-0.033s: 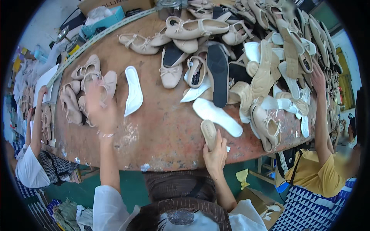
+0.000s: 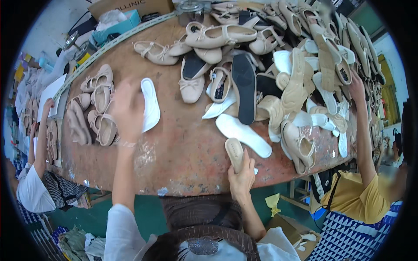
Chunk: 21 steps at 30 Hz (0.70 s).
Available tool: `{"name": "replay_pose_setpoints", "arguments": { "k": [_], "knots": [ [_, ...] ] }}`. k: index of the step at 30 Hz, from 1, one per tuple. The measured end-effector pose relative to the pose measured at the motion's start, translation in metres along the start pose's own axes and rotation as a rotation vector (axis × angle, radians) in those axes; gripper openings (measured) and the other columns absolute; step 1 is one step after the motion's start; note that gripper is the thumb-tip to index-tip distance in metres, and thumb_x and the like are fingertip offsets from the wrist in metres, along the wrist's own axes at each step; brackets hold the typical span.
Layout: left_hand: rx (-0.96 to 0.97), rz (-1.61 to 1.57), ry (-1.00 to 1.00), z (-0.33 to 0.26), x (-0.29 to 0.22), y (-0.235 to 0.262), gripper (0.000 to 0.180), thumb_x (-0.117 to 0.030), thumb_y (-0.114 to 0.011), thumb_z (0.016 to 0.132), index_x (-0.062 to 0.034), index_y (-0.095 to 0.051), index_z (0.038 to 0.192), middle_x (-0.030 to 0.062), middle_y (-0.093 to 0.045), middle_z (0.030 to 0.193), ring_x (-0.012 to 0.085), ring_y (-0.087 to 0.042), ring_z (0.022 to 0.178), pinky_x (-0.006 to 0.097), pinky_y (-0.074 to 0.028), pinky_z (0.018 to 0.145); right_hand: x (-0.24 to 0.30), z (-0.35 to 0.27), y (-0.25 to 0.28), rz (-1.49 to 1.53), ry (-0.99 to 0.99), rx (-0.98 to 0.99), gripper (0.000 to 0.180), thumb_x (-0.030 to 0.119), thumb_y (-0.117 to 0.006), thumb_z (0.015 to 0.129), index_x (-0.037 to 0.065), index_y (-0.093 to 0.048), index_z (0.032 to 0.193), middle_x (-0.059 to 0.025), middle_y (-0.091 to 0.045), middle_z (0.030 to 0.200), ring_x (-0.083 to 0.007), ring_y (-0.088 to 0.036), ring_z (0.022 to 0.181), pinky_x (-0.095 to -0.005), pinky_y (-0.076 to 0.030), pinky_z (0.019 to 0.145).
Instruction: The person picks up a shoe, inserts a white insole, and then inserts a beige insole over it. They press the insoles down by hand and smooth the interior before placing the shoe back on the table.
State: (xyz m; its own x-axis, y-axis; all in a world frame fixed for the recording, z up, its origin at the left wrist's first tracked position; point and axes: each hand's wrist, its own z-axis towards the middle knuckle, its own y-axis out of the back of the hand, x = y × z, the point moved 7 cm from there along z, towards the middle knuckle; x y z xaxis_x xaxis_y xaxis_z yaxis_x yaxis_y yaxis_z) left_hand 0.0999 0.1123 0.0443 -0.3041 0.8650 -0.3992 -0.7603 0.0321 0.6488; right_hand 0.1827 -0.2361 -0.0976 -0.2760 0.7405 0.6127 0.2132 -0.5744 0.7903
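My right hand (image 2: 242, 179), close to the table's near edge, is closed around a beige insole (image 2: 235, 154) that stands upright out of its fingers. Motion smears my left hand (image 2: 128, 106), so its fingers cannot be read; it hovers beside a group of beige strapped flats (image 2: 106, 130). Just right of that hand lies a white insole (image 2: 150, 104). A second white insole (image 2: 244, 135) lies beyond my right hand. Past it sits a shoe with its black sole (image 2: 244, 89) turned up.
A heap of beige shoes (image 2: 220, 35) and loose insoles (image 2: 296, 80) covers the table's right and far side. A co-worker's arm (image 2: 362, 117) reaches in at the right, another person's arm (image 2: 42, 135) at the left. A glass jar (image 2: 190, 14) stands at the far edge.
My left hand has moved right, from over the shoe group toward the white insole. My right hand still holds the beige insole in nearly the same place.
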Motion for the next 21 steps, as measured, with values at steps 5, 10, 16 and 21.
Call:
{"name": "replay_pose_setpoints", "arguments": {
  "k": [5,10,16,21],
  "knots": [
    [0.415,-0.307,-0.043,0.087,-0.094,-0.200,0.061,-0.029,-0.068,0.087,-0.0015,-0.050,0.138,0.0215,-0.050,0.140,0.0362,-0.058,0.117,0.043,-0.045,0.102,-0.043,0.006,-0.001,0.759,-0.107,0.097,0.069,0.001,-0.070,0.080,-0.007,-0.043,0.143,-0.0137,-0.056,0.131,-0.0219,-0.060,0.107,-0.0325,-0.046,0.096],
    [0.260,-0.290,0.178,0.132,-0.090,-0.290,0.037,-0.032,-0.069,0.085,-0.0101,-0.068,0.114,0.0267,-0.047,0.132,0.0437,-0.058,0.112,0.050,-0.048,0.096,-0.050,0.004,0.000,1.378,-0.570,0.557,0.068,0.004,-0.066,0.084,-0.004,-0.040,0.146,-0.0066,-0.061,0.094,-0.0084,-0.049,0.065,-0.0242,-0.041,0.056],
    [0.043,-0.277,-0.139,0.091,-0.078,-0.166,0.021,-0.017,-0.064,0.076,-0.0006,-0.058,0.065,0.0188,-0.057,0.099,0.0338,-0.058,0.074,0.042,-0.050,0.068,-0.042,0.034,0.024,0.846,-0.161,0.149,0.050,0.000,-0.068,0.081,-0.001,-0.056,0.130,-0.0048,-0.066,0.108,-0.0092,-0.059,0.097,-0.0249,-0.047,0.083],
    [0.636,-0.528,-0.148,-0.036,-0.058,-0.049,0.017,0.007,-0.060,0.070,-0.0014,-0.045,0.065,0.0154,-0.056,0.110,0.0222,-0.060,0.082,0.031,-0.048,0.068,-0.031,0.052,0.048,1.217,-0.214,0.319,0.071,0.007,-0.067,0.079,-0.004,-0.043,0.145,-0.0014,-0.060,0.103,-0.0046,-0.051,0.071,-0.0201,-0.041,0.061]
  ]
}}
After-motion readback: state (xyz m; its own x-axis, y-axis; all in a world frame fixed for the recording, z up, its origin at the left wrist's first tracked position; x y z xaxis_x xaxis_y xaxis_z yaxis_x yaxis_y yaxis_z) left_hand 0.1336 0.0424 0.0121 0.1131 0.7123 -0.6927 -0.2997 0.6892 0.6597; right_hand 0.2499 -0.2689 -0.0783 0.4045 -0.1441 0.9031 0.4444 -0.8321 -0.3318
